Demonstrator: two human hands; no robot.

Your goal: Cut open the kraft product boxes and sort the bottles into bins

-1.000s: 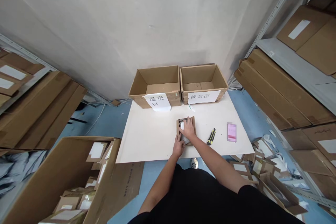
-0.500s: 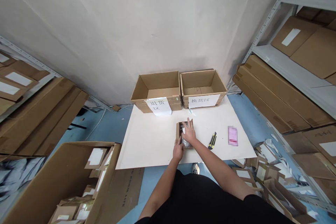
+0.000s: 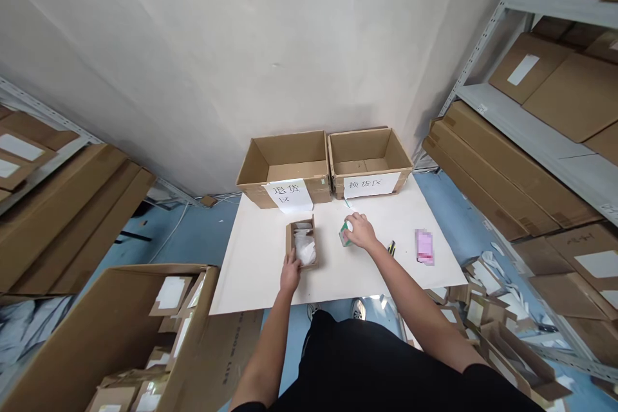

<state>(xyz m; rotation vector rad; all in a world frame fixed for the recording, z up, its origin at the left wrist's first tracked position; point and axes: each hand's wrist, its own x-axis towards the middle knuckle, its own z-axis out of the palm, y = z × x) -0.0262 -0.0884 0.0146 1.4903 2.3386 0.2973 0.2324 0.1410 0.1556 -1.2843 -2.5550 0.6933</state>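
My left hand (image 3: 290, 271) grips the near left edge of a small open cardboard box (image 3: 289, 237) on the white table. Inside the box lie white, plastic-wrapped items (image 3: 305, 249); what they are I cannot make out. To the right, my right hand (image 3: 361, 230) is closed on a small green and white box (image 3: 344, 234), held at or just above the tabletop. A yellow and black utility knife (image 3: 391, 248) lies right of that hand, partly covered by the forearm. Farther right rests a pink rectangular item (image 3: 425, 246), blurred out.
Two larger open cartons with handwritten paper labels, a left carton (image 3: 318, 192) and a right carton (image 3: 404, 181), stand at the table's back edge. A big carton (image 3: 205, 296) holding small parcels is at the left. Shelves with boxes flank both sides; opened boxes (image 3: 519, 360) litter the right floor.
The small cardboard box has shifted left with my left hand on it. My right hand has come out of it and moved right, now holding the green and white box.
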